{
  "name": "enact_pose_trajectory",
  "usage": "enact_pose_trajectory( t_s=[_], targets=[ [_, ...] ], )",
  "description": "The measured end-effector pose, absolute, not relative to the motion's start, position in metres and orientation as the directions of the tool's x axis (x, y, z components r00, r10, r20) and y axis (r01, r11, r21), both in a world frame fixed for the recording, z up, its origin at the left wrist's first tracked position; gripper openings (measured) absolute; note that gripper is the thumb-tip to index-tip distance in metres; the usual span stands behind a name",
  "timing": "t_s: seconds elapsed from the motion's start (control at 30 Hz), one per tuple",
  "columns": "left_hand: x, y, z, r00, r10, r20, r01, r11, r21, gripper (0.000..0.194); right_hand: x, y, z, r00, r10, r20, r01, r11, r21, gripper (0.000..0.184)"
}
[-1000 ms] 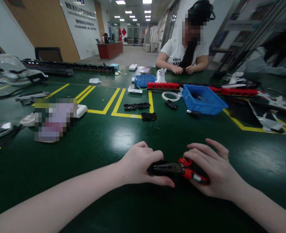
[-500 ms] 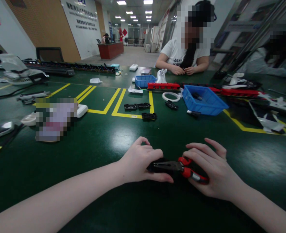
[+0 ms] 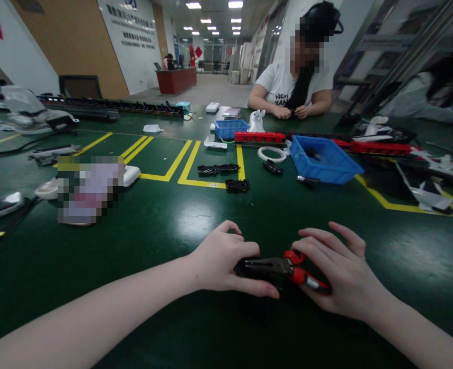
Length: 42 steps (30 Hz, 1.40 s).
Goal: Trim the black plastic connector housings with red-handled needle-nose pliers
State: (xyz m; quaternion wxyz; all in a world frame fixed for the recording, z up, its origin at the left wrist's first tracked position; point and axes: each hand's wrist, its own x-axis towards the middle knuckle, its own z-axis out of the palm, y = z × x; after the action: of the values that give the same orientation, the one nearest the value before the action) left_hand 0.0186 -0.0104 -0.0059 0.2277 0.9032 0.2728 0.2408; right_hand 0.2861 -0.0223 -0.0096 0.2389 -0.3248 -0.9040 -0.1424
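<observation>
Red-and-black pliers lie across the space between my hands, jaws pointing left. My right hand is closed around their handles, with the little finger raised. Between the thumb and curled fingers of my left hand is a small black part, mostly hidden against the dark table. The pliers' jaws reach to this part; whether they clamp it I cannot tell. Beyond my hands lie several similar black parts, among them a long one, a short one and another.
A blue bin with dark pieces in it stands right of centre, beside a white tape roll. A smaller blue bin and a red strip lie farther back. A phone rests left. A person sits opposite.
Both hands and the pliers stay almost in place. My left thumb has shifted slightly right, and my right hand's fingers have lifted a little away from the pliers.
</observation>
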Motion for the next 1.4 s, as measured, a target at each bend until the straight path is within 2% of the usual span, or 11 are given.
enact_pose_trajectory(
  t_s=[0.3, 0.53, 0.73, 1.13, 1.4],
  targets=[
    [0.0181, -0.0093, -0.0074, 0.690, 0.614, 0.384, 0.320, -0.734, 0.599, 0.045, 0.2845, -0.0238, -0.0040, -0.643, 0.582, 0.498, 0.667, 0.745, -0.010, 0.028],
    [0.0173, -0.0101, -0.0081, 0.671, 0.632, 0.389, 0.302, -0.711, 0.635, 0.048, 0.2852, -0.0237, -0.0059, -0.661, 0.553, 0.508, 0.651, 0.759, 0.022, 0.031],
    [0.0179, -0.0101, -0.0074, 0.684, 0.640, 0.349, 0.323, -0.695, 0.642, 0.051, 0.2841, -0.0237, -0.0065, -0.654, 0.574, 0.492, 0.657, 0.754, -0.007, 0.030],
    [0.0177, -0.0099, -0.0065, 0.688, 0.631, 0.358, 0.300, -0.696, 0.652, 0.048, 0.2789, -0.0249, -0.0036, -0.650, 0.601, 0.465, 0.653, 0.755, -0.063, 0.028],
    [0.0176, -0.0092, -0.0083, 0.684, 0.650, 0.331, 0.331, -0.680, 0.654, 0.048, 0.2791, -0.0252, -0.0034, -0.664, 0.597, 0.451, 0.650, 0.758, -0.046, 0.028]
  ],
)
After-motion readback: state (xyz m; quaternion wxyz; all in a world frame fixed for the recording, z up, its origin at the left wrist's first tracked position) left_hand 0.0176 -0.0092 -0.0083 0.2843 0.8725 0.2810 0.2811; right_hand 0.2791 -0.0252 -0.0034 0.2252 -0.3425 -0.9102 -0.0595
